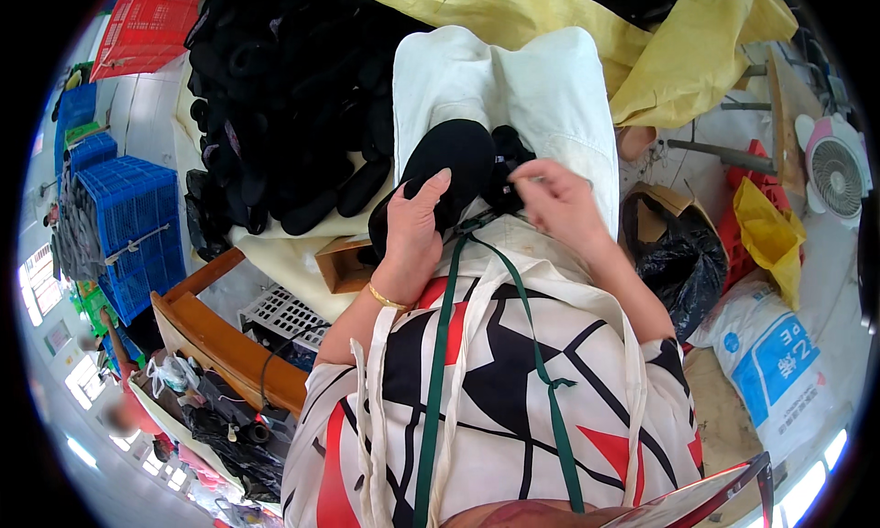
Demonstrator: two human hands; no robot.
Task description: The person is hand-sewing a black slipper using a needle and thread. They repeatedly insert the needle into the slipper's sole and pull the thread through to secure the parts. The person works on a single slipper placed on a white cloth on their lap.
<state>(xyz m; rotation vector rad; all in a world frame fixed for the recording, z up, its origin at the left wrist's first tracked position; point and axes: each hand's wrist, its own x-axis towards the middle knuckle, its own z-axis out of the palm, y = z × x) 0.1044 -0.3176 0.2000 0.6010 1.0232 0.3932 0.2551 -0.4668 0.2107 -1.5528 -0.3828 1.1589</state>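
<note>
- Black, round-ended fabric piece (456,157) is grasped in the left hand (415,218), over white lap cloth (555,88).
- Curled right hand (559,203) is held by small black bundle (506,152), right of grip; whether anything is pinched cannot be told.
- Left of grip, soft black pieces (284,97) are heaped.

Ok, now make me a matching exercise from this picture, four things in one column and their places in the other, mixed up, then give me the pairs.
Things:
1. black shoe-shaped piece
2. gold bangle
3. fan
4. white cover

Places:
A. at the picture's far right
B. spread over the lap
C. gripped by the left hand
D. around the left wrist

Pairs: 1-C, 2-D, 3-A, 4-B
</note>
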